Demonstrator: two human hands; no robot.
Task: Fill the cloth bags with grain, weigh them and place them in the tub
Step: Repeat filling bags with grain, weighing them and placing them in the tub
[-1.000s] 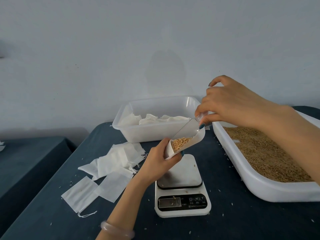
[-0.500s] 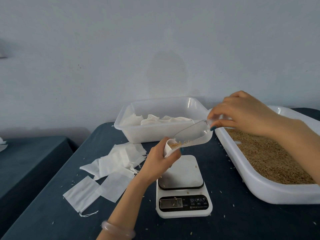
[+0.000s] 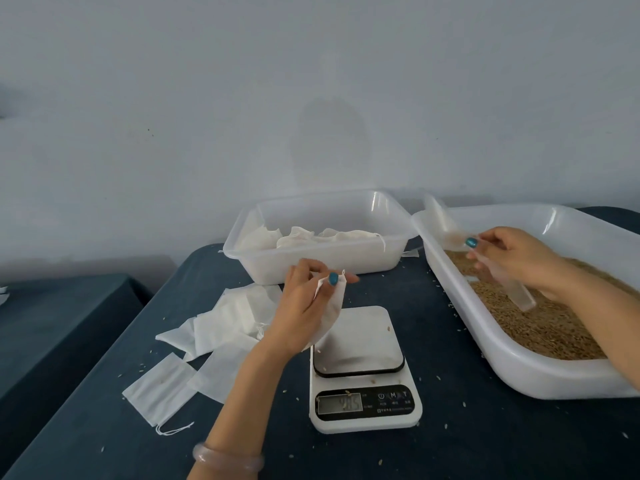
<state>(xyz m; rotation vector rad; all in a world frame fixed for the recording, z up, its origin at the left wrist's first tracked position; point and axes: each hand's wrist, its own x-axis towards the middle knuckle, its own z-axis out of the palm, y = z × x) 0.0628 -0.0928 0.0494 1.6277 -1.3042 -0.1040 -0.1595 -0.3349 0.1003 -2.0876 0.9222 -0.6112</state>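
The left hand [image 3: 304, 310] is pinching the cloth bag [image 3: 334, 306] by its mouth, holding it upright just above the scale [image 3: 363, 341] so nothing spills. The right hand [image 3: 516, 258] is gripping the scoop [image 3: 517, 294], seemingly dipping it into the grain tray [image 3: 519, 372] at the table's [image 3: 485, 427] right edge. The tub [image 3: 311, 261] is sitting at the far edge.

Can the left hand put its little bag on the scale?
Probably yes. The left hand holds the cloth bag right at the scale, whose plate carries only stray grains. The right hand, holding the scoop, is away over the grain tray.
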